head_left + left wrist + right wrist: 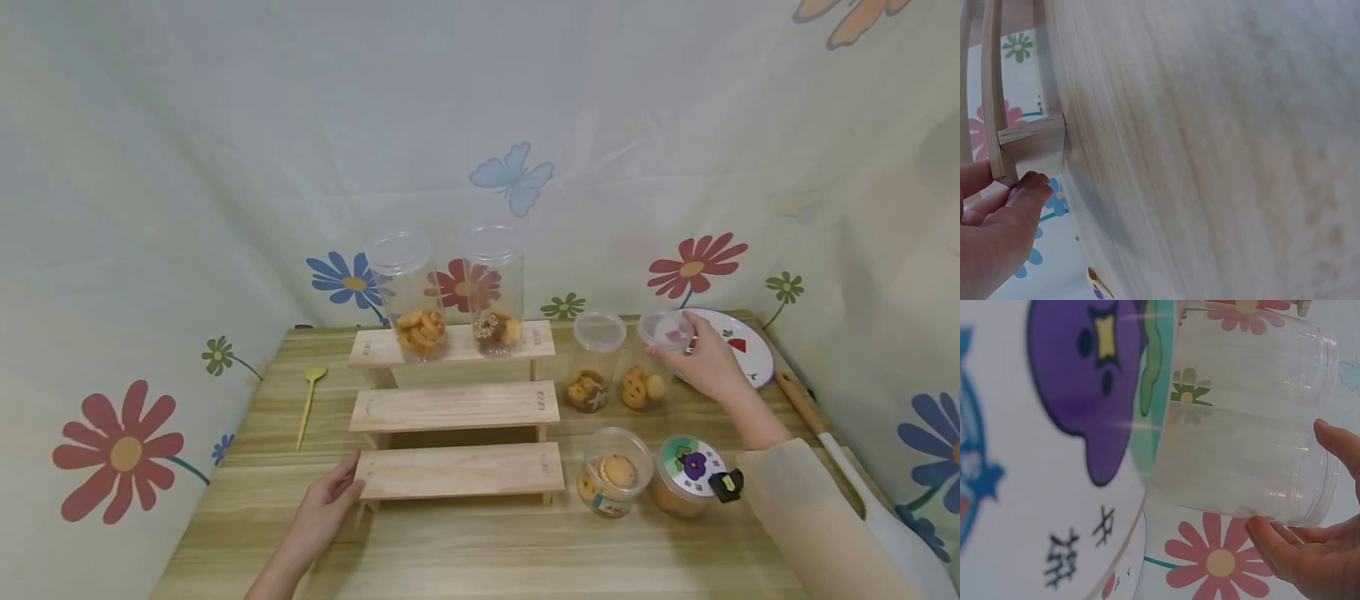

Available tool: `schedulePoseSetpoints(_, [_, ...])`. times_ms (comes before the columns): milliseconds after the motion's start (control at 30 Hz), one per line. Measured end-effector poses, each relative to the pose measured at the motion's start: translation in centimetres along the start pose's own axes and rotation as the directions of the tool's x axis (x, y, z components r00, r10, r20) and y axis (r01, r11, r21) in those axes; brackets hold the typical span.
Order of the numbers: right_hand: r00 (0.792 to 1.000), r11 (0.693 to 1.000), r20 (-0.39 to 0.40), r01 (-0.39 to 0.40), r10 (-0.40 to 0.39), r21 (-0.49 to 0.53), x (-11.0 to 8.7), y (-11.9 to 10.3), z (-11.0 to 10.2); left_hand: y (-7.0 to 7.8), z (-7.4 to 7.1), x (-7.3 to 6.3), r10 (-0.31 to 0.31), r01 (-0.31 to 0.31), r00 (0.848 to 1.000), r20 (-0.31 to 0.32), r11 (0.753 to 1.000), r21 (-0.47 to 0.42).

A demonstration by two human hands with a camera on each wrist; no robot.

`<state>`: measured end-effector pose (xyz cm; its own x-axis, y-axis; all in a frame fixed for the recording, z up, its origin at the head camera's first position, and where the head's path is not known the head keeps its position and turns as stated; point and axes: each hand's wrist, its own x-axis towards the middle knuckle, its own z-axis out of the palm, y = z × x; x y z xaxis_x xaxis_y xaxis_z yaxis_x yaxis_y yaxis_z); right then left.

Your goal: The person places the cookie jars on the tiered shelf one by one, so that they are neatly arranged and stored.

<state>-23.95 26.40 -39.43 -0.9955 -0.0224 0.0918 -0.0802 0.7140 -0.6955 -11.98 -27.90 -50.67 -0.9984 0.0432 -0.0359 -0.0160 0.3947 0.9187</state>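
Observation:
My left hand (322, 508) grips the left end of the lowest step of a three-step wooden display stand (461, 471). Thumb and fingers sit on either side of the board's end (1004, 165) in the left wrist view. At the right, my right hand (708, 358) holds a clear lidded cookie jar (642, 379) near its top. The right wrist view shows thumb and fingers around the lid end of that jar (1241, 462). A second cookie jar (592, 375) stands just left of it. Two tall jars, one with twisted cookies (422, 333) and one with mixed cookies (495, 329), stand on the top step.
In front of the jars are a short cookie tub (615, 471) and a tub with a flower-printed lid (692, 471). Behind my right hand lies a white plate (750, 354), beside a wooden-handled spatula (847, 467). A yellow spoon (307, 404) lies left of the stand.

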Motion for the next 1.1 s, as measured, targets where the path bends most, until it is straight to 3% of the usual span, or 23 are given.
schedulePoseSetpoints(433, [0.999, 0.999, -0.02, -0.031, 0.031, -0.021, -0.5, 0.1, -0.1, -0.6, 0.2, 0.3, -0.009, 0.009, 1.0, -0.007, 1.0, 0.001])
schedulePoseSetpoints(933, [0.994, 0.999, -0.106, 0.027, -0.029, -0.021, -0.8, -0.3, -0.8, -0.4, 0.1, 0.1, -0.031, 0.032, 0.999, 0.01, 0.999, -0.033])
schedulePoseSetpoints(1100, [0.995, 1.0, -0.102, 0.017, -0.019, -0.02, -1.4, -0.9, -1.3, -0.3, 0.1, 0.2, -0.033, 0.033, 0.999, 0.004, 0.999, -0.039])
